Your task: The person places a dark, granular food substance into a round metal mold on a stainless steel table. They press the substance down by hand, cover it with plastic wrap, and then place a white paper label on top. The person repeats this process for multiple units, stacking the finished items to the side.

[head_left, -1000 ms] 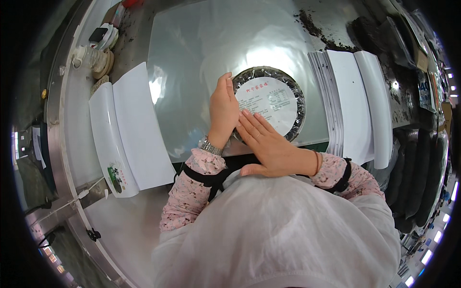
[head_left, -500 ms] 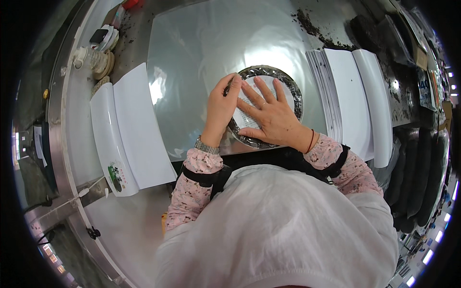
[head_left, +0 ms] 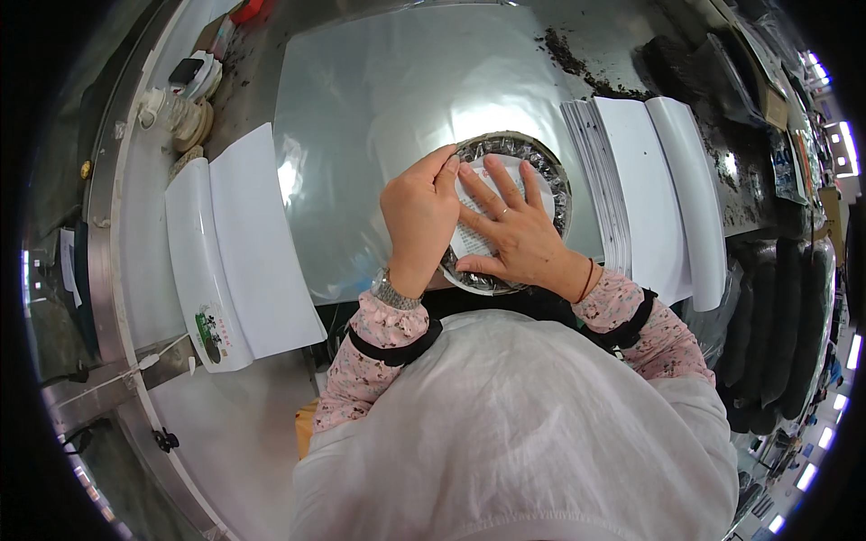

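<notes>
A round, dark disc in crinkled clear film (head_left: 550, 179), topped by a white printed paper label (head_left: 474, 237), lies near the front edge of a shiny plastic-covered work surface (head_left: 343, 108). My left hand (head_left: 418, 216) is closed at the disc's upper-left rim, thumb and forefinger pinched on its edge; the other fingers are curled out of clear view. My right hand (head_left: 514, 234) rests spread over the label, fingers apart, covering much of it. Both forearms wear pink floral sleeves.
Paper sheets (head_left: 262, 234) lie on the left, a thick paper stack (head_left: 649, 198) on the right. A glass jar (head_left: 180, 117) stands upper left. Dark crumbs (head_left: 577, 59) lie at the back, with dark padded bundles (head_left: 758, 334) at the lower right.
My right hand has moved up from the disc's lower-left part onto the label and spread its fingers. My left hand has curled more at the rim. The disc has shifted slightly.
</notes>
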{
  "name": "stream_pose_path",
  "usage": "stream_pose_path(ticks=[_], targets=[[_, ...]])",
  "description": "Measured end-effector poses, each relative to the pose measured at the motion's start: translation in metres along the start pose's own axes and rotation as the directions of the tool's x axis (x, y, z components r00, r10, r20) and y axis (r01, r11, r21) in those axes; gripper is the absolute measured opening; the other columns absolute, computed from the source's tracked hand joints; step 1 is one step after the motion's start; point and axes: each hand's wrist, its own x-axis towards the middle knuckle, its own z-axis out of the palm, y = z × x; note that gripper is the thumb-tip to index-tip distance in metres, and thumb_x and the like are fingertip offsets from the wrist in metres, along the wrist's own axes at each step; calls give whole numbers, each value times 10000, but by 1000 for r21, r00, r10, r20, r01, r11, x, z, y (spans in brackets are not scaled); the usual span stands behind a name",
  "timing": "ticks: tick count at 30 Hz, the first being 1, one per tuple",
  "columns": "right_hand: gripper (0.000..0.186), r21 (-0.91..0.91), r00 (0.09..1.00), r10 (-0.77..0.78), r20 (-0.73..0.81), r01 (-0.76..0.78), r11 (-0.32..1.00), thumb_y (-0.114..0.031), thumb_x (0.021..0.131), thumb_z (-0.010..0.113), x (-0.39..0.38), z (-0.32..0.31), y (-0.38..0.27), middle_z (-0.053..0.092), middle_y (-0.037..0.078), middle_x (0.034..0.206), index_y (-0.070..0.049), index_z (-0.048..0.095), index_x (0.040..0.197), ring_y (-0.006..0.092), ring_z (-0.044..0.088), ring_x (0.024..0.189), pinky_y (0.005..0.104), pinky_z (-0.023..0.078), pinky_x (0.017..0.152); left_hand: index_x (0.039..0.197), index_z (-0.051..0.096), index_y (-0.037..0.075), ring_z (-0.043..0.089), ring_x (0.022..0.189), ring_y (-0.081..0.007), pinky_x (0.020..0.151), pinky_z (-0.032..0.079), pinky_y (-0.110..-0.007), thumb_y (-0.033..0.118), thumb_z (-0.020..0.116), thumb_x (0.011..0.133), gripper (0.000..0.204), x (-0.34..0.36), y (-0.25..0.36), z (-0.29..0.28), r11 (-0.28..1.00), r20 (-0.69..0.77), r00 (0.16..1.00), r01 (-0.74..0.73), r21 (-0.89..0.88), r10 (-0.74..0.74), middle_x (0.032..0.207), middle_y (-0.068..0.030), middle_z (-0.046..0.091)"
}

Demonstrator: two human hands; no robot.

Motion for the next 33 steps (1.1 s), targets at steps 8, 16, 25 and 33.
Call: stream_pose_path(ticks=[8, 16, 25, 33], targets=[[751, -21, 1000, 7, -24, -7, 1000, -705, 952, 529, -8, -3, 3, 342, 136, 1671, -186, 551, 1494, 427, 228, 1563, 667, 110, 1235, 1110, 775, 27, 712, 705, -274, 648, 544, -341, 63, 672, 929, 211, -9, 28, 0, 970, 5, 973, -232, 75, 232, 900, -158, 766], [634, -883, 979, -60, 193, 201, 423, -406, 930, 625, 22, -20, 27, 488, 149, 1552, -147, 513, 1498, 427, 331, 1513, 656, 218, 1210, 1090, 749, 25, 770, 1008, -289, 822, 610, -358, -23, 654, 816, 294, -29, 91, 9, 636, -32, 645, -742, 214, 763, 1073, -125, 778], [665, 823, 893, 420, 164, -358, 441, -507, 1071, 533, -34, -159, 42, 651, 179, 1370, 53, 567, 1429, 269, 662, 1165, 391, 486, 1049, 1219, 743, -31, 652, 802, -82, 721, 516, -220, 91, 712, 990, 261, -13, -13, -150, 993, -387, 916, 72, -98, -105, 995, -56, 768], [492, 732, 497, 546, 674, -549, -404, -454, 1010, 661, -60, 8, 93, 671, -4, 1183, -96, 663, 1348, 83, 604, 1023, 252, 494, 841, 1116, 739, -17, 690, 916, -153, 827, 538, -296, 105, 705, 971, 192, -19, -142, -143, 979, -435, 894, 169, 115, -104, 1004, -90, 752]])
